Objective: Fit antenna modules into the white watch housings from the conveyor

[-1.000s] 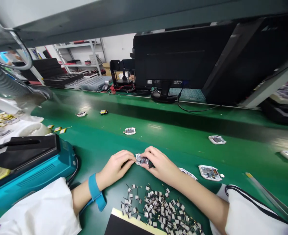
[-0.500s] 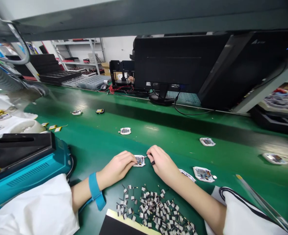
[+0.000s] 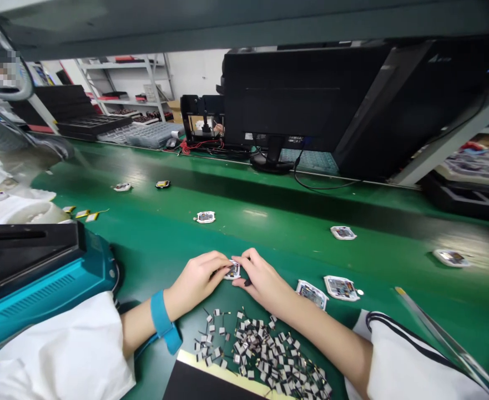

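Observation:
A small circuit board in a white frame lies on the green mat between my hands. My left hand, with a teal strap on its wrist, pinches the board's left side with bent fingers. From the other side, my right hand grips the frame, its fingertips at the top and bottom edges. A small black band or part shows at the right hand's fingers; its kind is unclear. Just below lies a loose pile of small grey square parts with short black leads.
More white-framed boards lie to the right and farther back on the green bench. Metal tweezers rest at the right. A teal and black machine stands left, a black monitor behind. A black sheet lies at the front.
My right hand has moved left, from beside the board onto its right side. The left hand stays at the board. The whole view has shifted slightly.

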The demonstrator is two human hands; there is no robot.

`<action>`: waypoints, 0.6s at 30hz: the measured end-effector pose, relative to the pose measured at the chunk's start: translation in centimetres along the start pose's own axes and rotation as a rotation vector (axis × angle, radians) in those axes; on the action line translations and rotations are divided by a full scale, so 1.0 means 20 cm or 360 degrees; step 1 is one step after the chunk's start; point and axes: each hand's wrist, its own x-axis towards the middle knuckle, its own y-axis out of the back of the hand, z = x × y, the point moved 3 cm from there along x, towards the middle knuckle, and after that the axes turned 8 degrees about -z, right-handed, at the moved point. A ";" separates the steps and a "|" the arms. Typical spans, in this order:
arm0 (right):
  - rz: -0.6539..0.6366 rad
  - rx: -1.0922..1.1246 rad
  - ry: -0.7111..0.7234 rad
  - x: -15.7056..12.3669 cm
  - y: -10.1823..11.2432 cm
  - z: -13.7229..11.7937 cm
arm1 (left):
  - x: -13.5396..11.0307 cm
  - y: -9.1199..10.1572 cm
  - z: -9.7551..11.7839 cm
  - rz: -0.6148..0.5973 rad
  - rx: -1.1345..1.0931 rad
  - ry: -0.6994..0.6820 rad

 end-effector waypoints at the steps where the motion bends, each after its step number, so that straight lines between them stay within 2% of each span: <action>1: 0.0006 0.0006 0.0005 0.00 0.00 0.00 | 0.00 0.00 0.00 -0.0002 0.0022 -0.0008; 7: 0.0090 0.0043 0.0022 -0.01 0.00 0.00 | -0.02 -0.01 0.02 -0.0067 0.0254 -0.0180; 18: 0.0113 0.0076 0.0030 -0.01 0.00 0.00 | -0.02 -0.02 0.05 -0.0104 0.0540 -0.0169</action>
